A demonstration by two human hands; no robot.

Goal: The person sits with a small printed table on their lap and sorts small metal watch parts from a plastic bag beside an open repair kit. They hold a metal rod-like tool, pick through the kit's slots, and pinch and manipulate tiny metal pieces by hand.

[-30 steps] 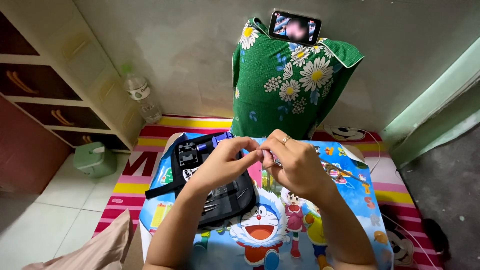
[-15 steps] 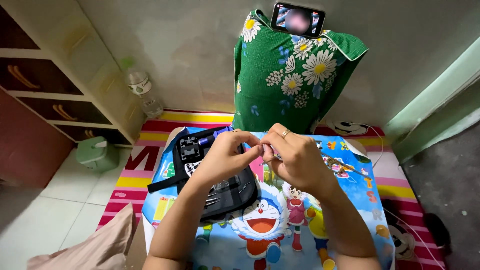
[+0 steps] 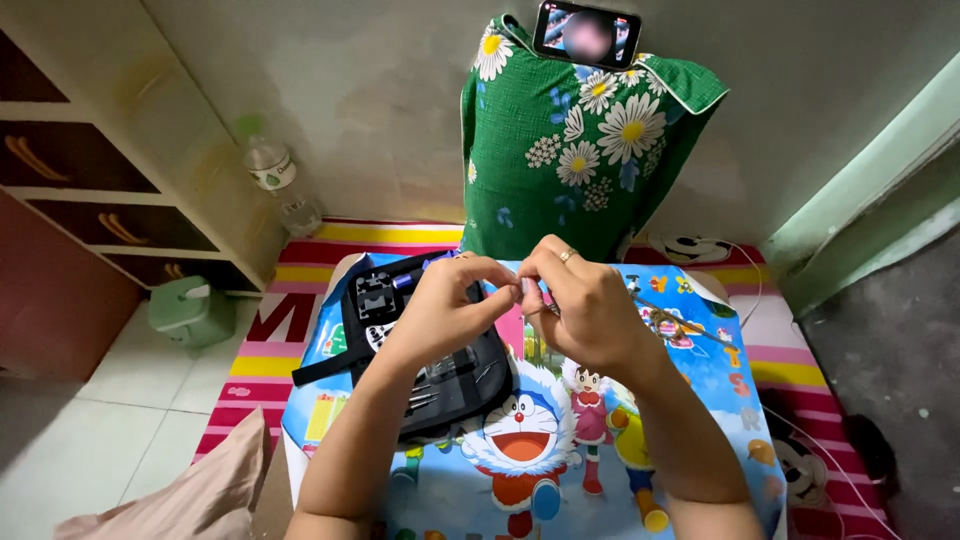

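My left hand (image 3: 450, 305) and my right hand (image 3: 580, 305) meet fingertip to fingertip above a small table with a bright cartoon-printed top (image 3: 690, 380). Between the fingertips sits a tiny object (image 3: 527, 290), too small to identify. A ring shows on my right hand. Under my left hand lies an open black tool case (image 3: 400, 330) holding small dark tools. To the right of my right hand a thin, stick-like tool (image 3: 680, 318) lies on the tabletop.
A green pillow with daisy print (image 3: 580, 150) leans on the wall behind the table, a phone (image 3: 585, 32) propped on top. A plastic bottle (image 3: 275, 180), wooden drawers (image 3: 90, 190) and a green container (image 3: 190, 312) stand left. A striped mat (image 3: 300, 250) covers the floor.
Both hands stay pinched together over the table; the view has shifted slightly, with the pillow and phone sitting higher in the picture.
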